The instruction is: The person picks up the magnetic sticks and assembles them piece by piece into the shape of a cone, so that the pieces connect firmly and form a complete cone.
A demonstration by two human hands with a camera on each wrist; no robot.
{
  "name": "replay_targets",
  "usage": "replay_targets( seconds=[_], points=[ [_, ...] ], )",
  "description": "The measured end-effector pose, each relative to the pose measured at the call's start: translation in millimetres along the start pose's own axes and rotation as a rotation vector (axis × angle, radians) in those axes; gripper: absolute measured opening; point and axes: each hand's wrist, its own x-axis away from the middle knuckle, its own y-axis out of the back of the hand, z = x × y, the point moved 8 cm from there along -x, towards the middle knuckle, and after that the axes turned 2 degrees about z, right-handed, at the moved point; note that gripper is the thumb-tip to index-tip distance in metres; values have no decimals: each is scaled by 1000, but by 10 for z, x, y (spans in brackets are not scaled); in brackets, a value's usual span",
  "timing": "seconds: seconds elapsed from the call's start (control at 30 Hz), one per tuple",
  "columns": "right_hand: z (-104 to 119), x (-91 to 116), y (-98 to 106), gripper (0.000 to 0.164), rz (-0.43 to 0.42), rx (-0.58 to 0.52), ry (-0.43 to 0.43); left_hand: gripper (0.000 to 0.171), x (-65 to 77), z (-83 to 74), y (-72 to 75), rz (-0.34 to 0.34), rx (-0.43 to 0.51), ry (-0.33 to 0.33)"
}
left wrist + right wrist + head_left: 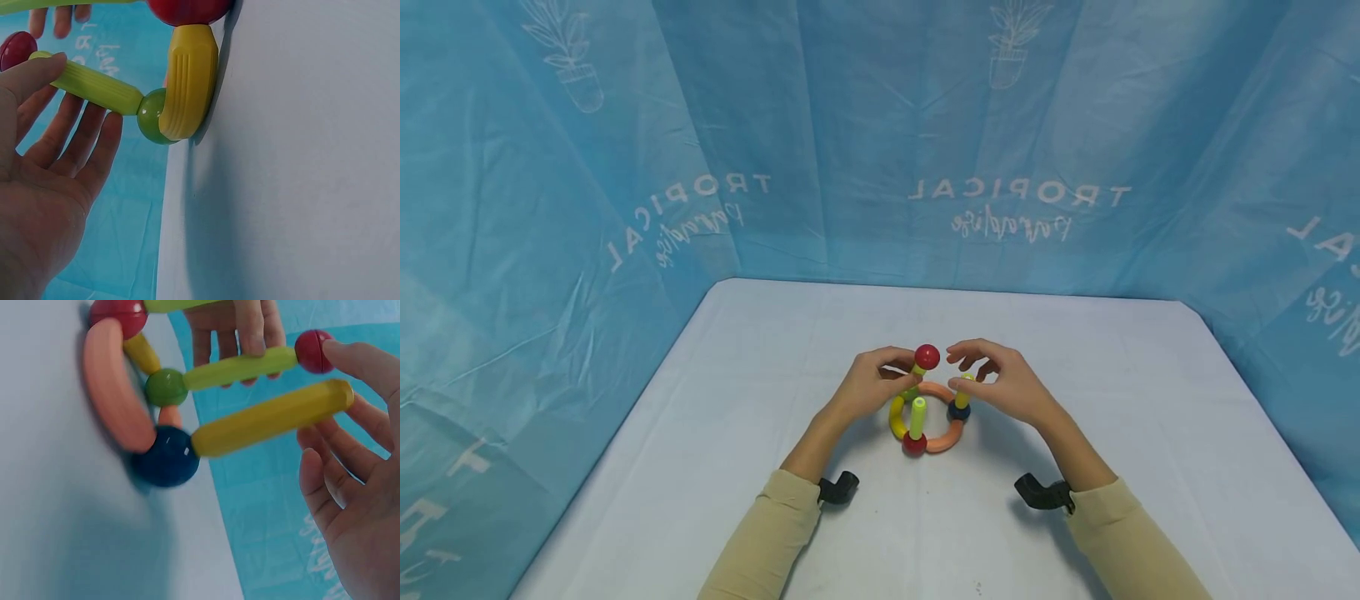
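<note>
A ring of curved toy building pieces, one yellow (pixel 190 84) and the others orange (pixel 112 381), lies on the white table, joined by red (pixel 914 443), green (pixel 150 115) and dark blue (pixel 165 459) balls. Upright rods rise from these balls. My left hand (pixel 868 383) pinches the light green rod (pixel 97 87) over the green ball, thumb on one side, fingers on the other. A red ball (pixel 927 357) caps that rod. Beside the yellow rod (pixel 269 422) on the blue ball, my right hand (pixel 1003 387) has loosely bent fingers holding nothing, its thumb near the rod's top.
Another light green rod (pixel 917 419) stands on the near red ball, between the forearms. Black wrist camera mounts (pixel 1043 492) jut inward from both sleeves. A blue printed curtain (pixel 880 150) hangs round the back and sides of the white table (pixel 790 333).
</note>
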Motion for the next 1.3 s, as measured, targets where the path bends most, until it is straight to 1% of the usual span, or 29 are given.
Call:
replay_targets(
  seconds=[0.13, 0.2, 0.43, 0.57, 0.67, 0.8, 1.07, 1.3],
  points=[
    [75, 118, 46, 37, 24, -12, -5, 26, 7, 0, -4, 0, 4, 5],
    [57, 159, 54, 36, 42, -4, -2, 26, 9, -2, -6, 0, 6, 7],
    [-281, 209, 15, 34, 79, 8, -23, 26, 11, -9, -5, -4, -4, 9],
    [-387, 208, -14, 31, 73, 6, -37, 26, 8, -8, -6, -6, -14, 11],
    [-424, 208, -45, 28, 69, 2, -48, 26, 9, -4, -10, -1, -18, 18],
    [-406, 202, -92, 27, 62, 9, -41, 26, 10, 0, -11, 2, -20, 26],
    [-298, 171, -149, 27, 54, 45, -35, 26, 12, -8, -13, 8, -11, 19],
    [-290, 135, -195, 26, 55, 78, -23, 25, 7, -14, -24, 16, -2, 9]
  ],
)
